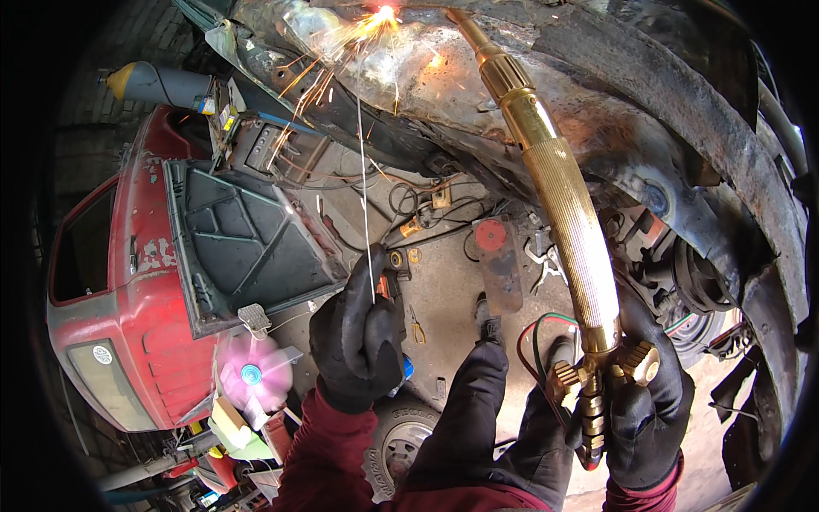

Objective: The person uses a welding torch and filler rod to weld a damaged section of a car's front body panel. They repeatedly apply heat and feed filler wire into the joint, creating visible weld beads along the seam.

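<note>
My right hand (648, 414), in a black glove, is closed round the valve end of a brass welding torch (567, 205). The torch slants up and to the left, and its nozzle reaches a bare, scorched sheet-metal panel (473, 107) of a vehicle body. My left hand (358, 341), also gloved in black, pinches a thin metal filler rod (364, 188) that runs up toward the same panel. A bright glow (386, 14) burns at the top edge, and sparks fall from it down and to the left. Glare hides the rod's tip.
A red vehicle cab (141, 333) and a grey cylinder with a yellow top (166, 88) stand at left. A pink fan (253, 373) is below them. Pliers (418, 330), locking clamps (546, 258) and cables lie on the floor. Torch hoses (531, 328) hang near my legs.
</note>
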Motion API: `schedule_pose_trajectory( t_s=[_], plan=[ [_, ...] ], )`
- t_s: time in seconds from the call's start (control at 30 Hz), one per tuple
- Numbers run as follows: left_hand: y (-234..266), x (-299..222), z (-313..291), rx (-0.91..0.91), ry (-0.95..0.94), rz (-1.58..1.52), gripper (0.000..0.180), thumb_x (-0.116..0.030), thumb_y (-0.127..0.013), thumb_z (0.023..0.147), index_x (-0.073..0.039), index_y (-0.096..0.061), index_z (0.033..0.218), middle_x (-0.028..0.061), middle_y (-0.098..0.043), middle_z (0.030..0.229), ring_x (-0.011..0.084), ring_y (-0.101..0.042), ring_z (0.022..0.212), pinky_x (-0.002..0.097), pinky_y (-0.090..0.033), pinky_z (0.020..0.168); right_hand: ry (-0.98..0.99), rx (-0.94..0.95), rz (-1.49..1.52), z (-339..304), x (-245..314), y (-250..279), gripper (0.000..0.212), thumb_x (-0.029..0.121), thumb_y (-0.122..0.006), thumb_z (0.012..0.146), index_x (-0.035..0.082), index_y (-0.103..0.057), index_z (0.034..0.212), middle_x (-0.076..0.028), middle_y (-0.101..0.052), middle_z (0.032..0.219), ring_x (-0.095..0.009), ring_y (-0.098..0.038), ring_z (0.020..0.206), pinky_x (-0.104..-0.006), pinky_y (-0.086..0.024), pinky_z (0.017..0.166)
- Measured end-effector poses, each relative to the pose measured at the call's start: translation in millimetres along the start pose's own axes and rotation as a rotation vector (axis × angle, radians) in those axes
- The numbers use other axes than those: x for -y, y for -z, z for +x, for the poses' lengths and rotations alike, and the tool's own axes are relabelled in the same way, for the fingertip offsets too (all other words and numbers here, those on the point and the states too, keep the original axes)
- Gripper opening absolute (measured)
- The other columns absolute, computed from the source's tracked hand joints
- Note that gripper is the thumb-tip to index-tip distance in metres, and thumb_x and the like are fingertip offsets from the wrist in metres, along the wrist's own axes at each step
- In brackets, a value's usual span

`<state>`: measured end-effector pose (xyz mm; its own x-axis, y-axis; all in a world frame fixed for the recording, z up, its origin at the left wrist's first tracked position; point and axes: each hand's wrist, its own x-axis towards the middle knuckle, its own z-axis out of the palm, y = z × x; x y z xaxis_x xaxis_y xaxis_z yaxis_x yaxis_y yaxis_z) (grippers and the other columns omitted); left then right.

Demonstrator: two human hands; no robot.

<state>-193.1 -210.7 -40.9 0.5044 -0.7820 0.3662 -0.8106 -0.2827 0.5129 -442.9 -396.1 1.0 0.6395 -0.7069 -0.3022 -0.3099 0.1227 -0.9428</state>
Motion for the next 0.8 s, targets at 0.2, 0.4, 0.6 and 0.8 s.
schedule_pose_trajectory(
  t_s=[0.2, 0.4, 0.6, 0.8],
  plan=[
    [3, 0, -3, 0.012, -0.032, 0.007, 0.058, -0.017, -0.047, 0.104, 0.011, -0.057, 0.154, 0.0093, -0.067, 0.074, 0.0181, -0.063, 0.060, 0.0344, -0.051, 0.060, -0.014, -0.006, 0.040, -8, -7, 3, 0.100, 0.079, -0.058, 0.101, -0.005, -0.057, 0.155, -0.017, -0.075, 0.131, -0.023, -0.072, 0.112, -0.0412, -0.056, 0.101],
    [4, -7, -16, 0.002, 0.000, 0.052, 0.056, -0.020, -0.041, 0.108, 0.010, -0.060, 0.152, 0.0073, -0.062, 0.064, 0.0156, -0.061, 0.058, 0.0332, -0.052, 0.060, -0.087, 0.012, 0.029, -29, -3, 4, 0.102, 0.075, -0.067, 0.099, -0.006, -0.052, 0.160, -0.020, -0.072, 0.139, -0.026, -0.072, 0.122, -0.0430, -0.055, 0.107],
    [4, -9, -14, -0.015, -0.015, 0.027, 0.055, -0.020, -0.044, 0.107, 0.011, -0.062, 0.149, 0.0080, -0.064, 0.065, 0.0161, -0.061, 0.057, 0.0338, -0.052, 0.059, -0.045, -0.013, 0.057, -26, -5, 0, 0.097, 0.069, -0.069, 0.101, -0.006, -0.051, 0.160, -0.020, -0.071, 0.141, -0.026, -0.071, 0.123, -0.0429, -0.055, 0.107],
    [7, -4, -7, 0.011, -0.033, 0.049, 0.056, -0.017, -0.043, 0.106, 0.011, -0.060, 0.151, 0.0077, -0.064, 0.065, 0.0152, -0.061, 0.057, 0.0330, -0.051, 0.059, -0.030, -0.016, 0.125, -17, -1, -6, 0.096, 0.070, -0.065, 0.103, -0.006, -0.051, 0.160, -0.021, -0.072, 0.138, -0.025, -0.073, 0.118, -0.0415, -0.057, 0.102]
  ],
)
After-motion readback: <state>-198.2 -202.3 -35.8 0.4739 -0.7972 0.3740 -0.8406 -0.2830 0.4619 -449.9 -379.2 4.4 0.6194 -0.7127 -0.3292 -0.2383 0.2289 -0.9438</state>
